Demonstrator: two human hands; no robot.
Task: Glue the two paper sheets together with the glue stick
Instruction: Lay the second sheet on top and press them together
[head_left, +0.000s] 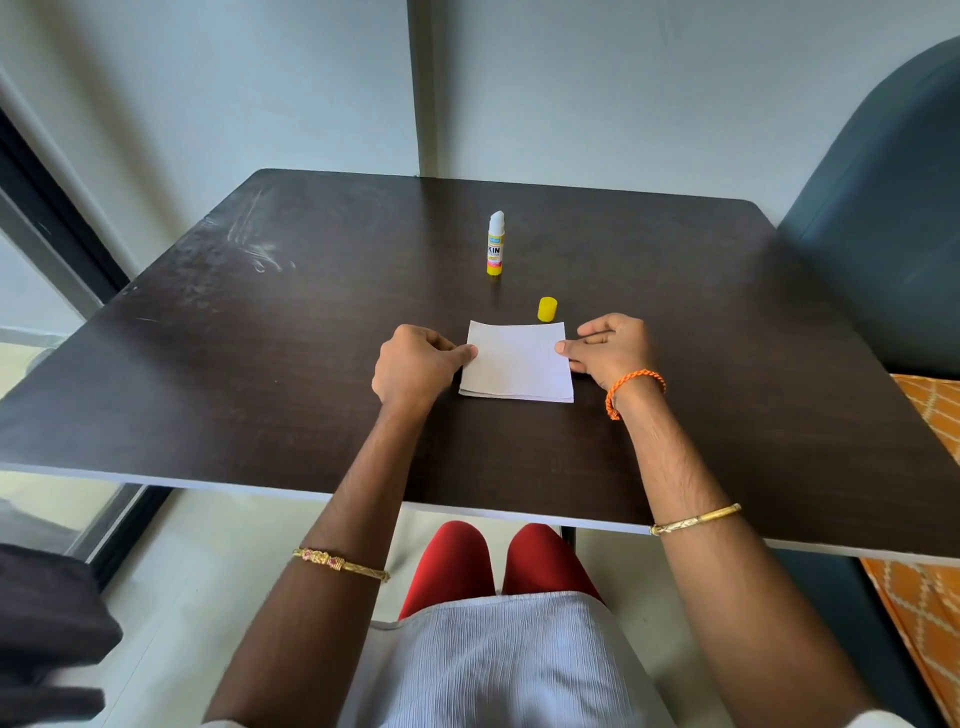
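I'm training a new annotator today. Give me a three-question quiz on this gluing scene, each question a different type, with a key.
1. True or false: the glue stick stands upright, uncapped.
2. The yellow cap sits: A) on the stick, B) on the table beyond the paper sheets, C) in a hand.
3. What do the left hand and right hand touch?

Key: 1 true. 2 B. 3 Opposite side edges of the stacked sheets.
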